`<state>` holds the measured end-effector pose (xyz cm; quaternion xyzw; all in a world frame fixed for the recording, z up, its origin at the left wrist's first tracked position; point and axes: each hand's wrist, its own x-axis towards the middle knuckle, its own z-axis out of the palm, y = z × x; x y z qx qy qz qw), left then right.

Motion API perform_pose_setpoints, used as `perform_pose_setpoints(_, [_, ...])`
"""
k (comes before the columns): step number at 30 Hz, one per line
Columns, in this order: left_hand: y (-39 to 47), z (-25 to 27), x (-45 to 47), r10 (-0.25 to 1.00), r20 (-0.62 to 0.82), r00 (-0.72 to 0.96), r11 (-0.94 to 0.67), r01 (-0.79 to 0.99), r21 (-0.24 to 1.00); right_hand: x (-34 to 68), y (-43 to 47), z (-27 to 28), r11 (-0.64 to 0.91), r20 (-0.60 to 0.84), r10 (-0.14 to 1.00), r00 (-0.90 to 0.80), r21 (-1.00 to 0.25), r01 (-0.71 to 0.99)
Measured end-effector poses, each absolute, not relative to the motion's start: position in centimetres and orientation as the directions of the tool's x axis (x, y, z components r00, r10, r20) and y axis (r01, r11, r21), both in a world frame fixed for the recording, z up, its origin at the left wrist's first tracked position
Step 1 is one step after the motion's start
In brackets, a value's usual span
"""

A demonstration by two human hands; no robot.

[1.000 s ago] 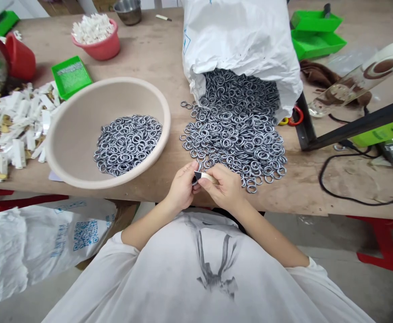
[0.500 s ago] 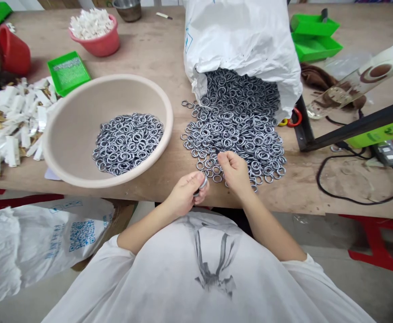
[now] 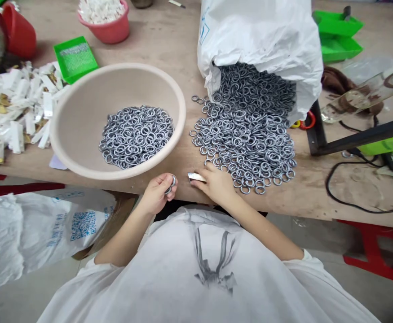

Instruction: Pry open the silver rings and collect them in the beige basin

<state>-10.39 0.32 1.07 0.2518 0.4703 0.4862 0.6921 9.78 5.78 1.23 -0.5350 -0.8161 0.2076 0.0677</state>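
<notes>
My left hand is closed around grey metal rings, just in front of the beige basin's near rim; how many is hidden by the fingers. Between the thumb and fingers of my right hand is a small flat white tool with a shiny tip pointing left, perhaps a utility knife. That hand rests at the near left edge of a heap of loose grey rings on the table. The heap spills from the mouth of a white sack. More rings lie inside the beige basin.
White plastic pieces are piled left of the basin, near a green tray and a pink bowl. To the right are a dark metal frame, scissors with a red handle and a black cable.
My left hand has moved left, still holding rings. The right hand has drawn left and turned, so the white tool now shows. The view has shifted slightly.
</notes>
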Motion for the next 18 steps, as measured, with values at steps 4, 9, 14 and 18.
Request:
perform_pose_setpoints(4, [0.3, 0.9, -11.4, 0.900, -0.436, -0.009, 0.385, -0.452, 0.805, 8.9, 5.1, 1.4, 0.380, -0.183, 0.873, -0.452, -0.325, 0.866])
perform_pose_setpoints(9, [1.0, 1.3, -10.3, 0.859, -0.510, 0.040, 0.449, -0.537, 0.714, 9.0, 5.3, 1.4, 0.348, -0.163, 0.895, -0.415, -0.328, 0.878])
perform_pose_setpoints(14, [1.5, 1.7, -9.3, 0.847, -0.523, 0.091, 0.486, -0.531, 0.694, 9.5, 5.4, 1.1, 0.326, -0.145, 0.906, -0.398, -0.360, 0.874])
perform_pose_setpoints(18, [1.3, 1.1, -8.8, 0.883, -0.469, 0.014, 0.425, -0.445, 0.788, 10.4, 6.1, 0.6, 0.186, -0.128, 0.936, -0.328, -0.613, 0.768])
